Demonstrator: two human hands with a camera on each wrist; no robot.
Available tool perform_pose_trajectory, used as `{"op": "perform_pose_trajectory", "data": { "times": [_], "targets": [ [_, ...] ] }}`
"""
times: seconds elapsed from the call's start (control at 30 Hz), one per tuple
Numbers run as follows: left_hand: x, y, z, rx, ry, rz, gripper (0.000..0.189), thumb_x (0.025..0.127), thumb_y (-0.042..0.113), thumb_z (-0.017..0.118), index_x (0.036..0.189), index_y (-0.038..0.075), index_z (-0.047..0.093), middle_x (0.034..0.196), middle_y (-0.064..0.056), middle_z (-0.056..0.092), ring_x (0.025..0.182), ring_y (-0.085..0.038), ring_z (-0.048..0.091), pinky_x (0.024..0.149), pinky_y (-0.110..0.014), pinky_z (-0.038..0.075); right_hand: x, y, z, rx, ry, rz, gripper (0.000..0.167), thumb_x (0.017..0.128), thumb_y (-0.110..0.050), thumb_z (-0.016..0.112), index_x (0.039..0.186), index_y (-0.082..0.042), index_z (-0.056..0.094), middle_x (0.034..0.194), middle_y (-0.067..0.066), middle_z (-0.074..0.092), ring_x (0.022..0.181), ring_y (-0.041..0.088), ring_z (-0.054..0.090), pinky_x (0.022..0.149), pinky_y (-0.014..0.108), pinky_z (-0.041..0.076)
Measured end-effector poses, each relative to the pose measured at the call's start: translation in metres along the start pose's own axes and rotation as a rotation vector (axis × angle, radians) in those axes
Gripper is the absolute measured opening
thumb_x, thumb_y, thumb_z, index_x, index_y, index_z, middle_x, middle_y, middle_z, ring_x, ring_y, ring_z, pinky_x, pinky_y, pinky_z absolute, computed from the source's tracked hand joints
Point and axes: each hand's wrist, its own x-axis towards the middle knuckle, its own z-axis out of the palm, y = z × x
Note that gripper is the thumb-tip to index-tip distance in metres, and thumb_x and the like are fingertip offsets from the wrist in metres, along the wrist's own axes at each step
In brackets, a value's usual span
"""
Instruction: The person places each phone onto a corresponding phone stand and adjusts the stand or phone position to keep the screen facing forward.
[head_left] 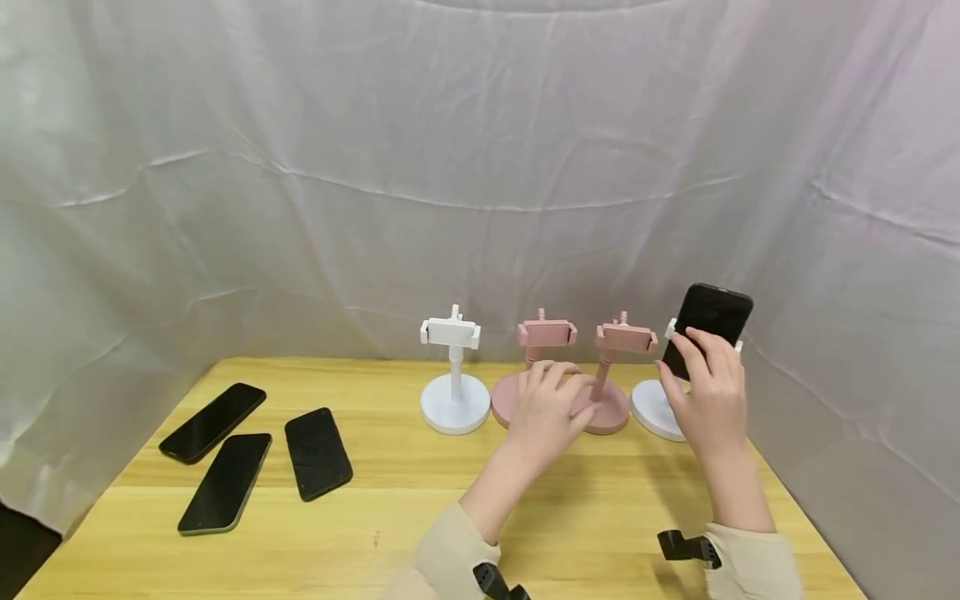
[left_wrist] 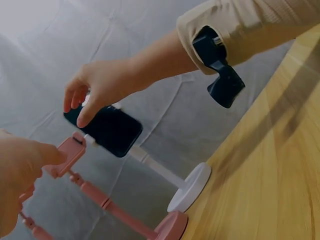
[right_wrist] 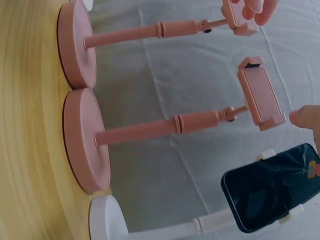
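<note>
A black smartphone (head_left: 716,310) sits tilted in the clamp of the rightmost white phone stand (head_left: 651,406). My right hand (head_left: 708,392) is in front of it, with fingertips over its screen. In the right wrist view the thumb stands off from the smartphone (right_wrist: 265,190), which shows white clamp ends at both edges. My left hand (head_left: 546,408) hangs with loosely bent, spread fingers and holds nothing. It overlaps two pink phone stands, the left one (head_left: 547,333) and the right one (head_left: 628,337), whose clamps hold no phone.
Another white phone stand (head_left: 452,333) is left of the pink ones. On the table's left side lie three dark smartphones: one upper left (head_left: 213,422), one below it (head_left: 226,483) and one to the right (head_left: 318,454). A grey curtain (head_left: 480,200) rises behind the table.
</note>
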Motion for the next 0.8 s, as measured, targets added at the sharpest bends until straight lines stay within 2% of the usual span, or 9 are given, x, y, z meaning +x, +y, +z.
{"op": "perform_pose_trajectory", "data": {
  "times": [0.1,0.3,0.57,0.67,0.8],
  "targets": [
    [-0.005,-0.005,-0.003,-0.006,-0.036,-0.001,0.034,0.084,0.043,0.072,0.114,0.027,0.069,0.119,0.006,0.063,0.112,-0.016,0.051,0.091,-0.038,0.042,0.0,-0.004,0.005,0.006,-0.015,0.008,0.046,0.072,0.002,0.078,0.117,0.002,0.066,0.121,0.026,0.061,0.114,0.046,0.052,0.104,0.054,0.036],
    [-0.012,-0.018,-0.014,0.052,-0.073,-0.044,0.039,0.084,0.056,0.066,0.114,0.031,0.068,0.118,0.009,0.063,0.114,-0.014,0.052,0.091,-0.036,0.041,0.001,-0.011,0.017,0.022,-0.033,0.049,0.045,0.072,0.004,0.079,0.115,0.002,0.065,0.121,0.027,0.059,0.115,0.046,0.05,0.103,0.056,0.036],
    [-0.021,-0.032,-0.034,0.021,-0.118,-0.107,0.043,0.084,0.059,0.064,0.115,0.029,0.069,0.119,0.008,0.063,0.116,-0.016,0.052,0.095,-0.038,0.04,-0.001,-0.018,0.035,0.048,-0.02,0.128,0.047,0.071,0.005,0.078,0.116,0.003,0.065,0.12,0.025,0.06,0.116,0.044,0.05,0.101,0.058,0.036],
    [-0.026,-0.037,-0.041,0.002,-0.138,-0.126,0.044,0.085,0.059,0.063,0.117,0.029,0.067,0.121,0.007,0.063,0.117,-0.017,0.051,0.095,-0.04,0.039,-0.002,-0.02,0.039,0.037,-0.046,0.159,0.047,0.073,0.003,0.078,0.118,0.003,0.064,0.121,0.025,0.059,0.118,0.044,0.048,0.101,0.058,0.036],
    [-0.031,-0.045,-0.048,-0.002,-0.119,-0.132,0.044,0.084,0.058,0.065,0.117,0.028,0.067,0.12,0.006,0.063,0.117,-0.017,0.051,0.094,-0.042,0.039,-0.003,-0.02,0.042,0.018,-0.07,0.194,0.047,0.076,0.001,0.077,0.12,0.003,0.063,0.124,0.025,0.057,0.12,0.045,0.046,0.102,0.058,0.036]
  ]
}}
